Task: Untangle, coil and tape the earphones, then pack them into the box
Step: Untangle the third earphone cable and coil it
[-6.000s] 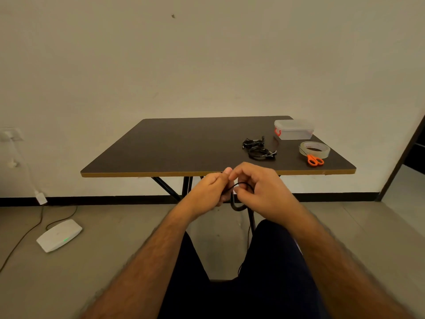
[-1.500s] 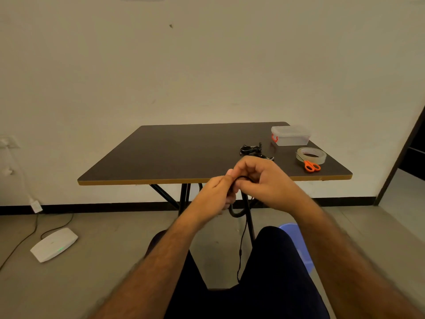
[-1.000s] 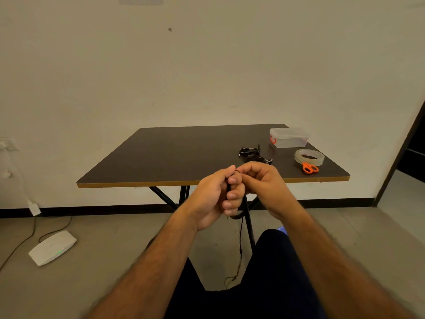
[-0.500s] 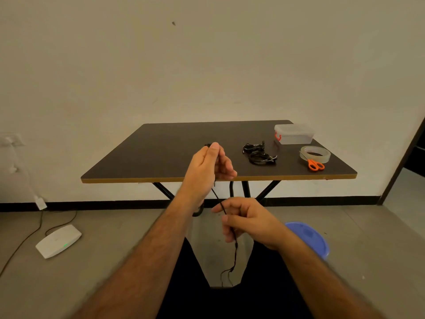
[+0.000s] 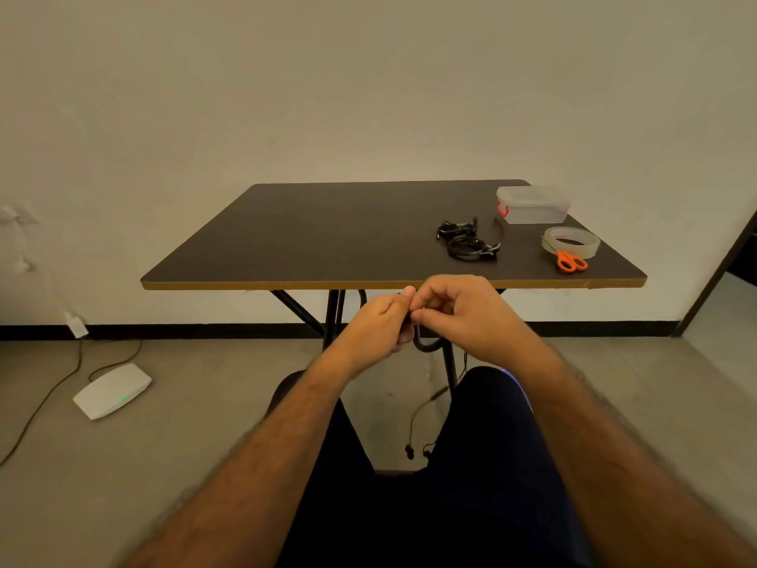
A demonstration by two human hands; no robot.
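Earphones are held in front of the near table edge, at centre frame. The left hand is curled, and a thin black cord is pinched at its fingertips; the right hand is curled likewise, its fingertips meeting those of the left on the same cord. A dark loop is seen hanging just below the two hands. From there a thin cord runs down between the knees, and two earbuds dangle at lower centre.

A dark table with a pale edge band fills mid-frame. On its right part a second tangle of black earphones is laid. Further right, at the far corner, a clear plastic box with a red clasp is seen, lid on. Near it, toward the front edge, a roll of clear tape lies flat, and orange-handled scissors touch its near side.

On the floor at lower left a white router with a green light is noted, a cable leading from it toward the wall.
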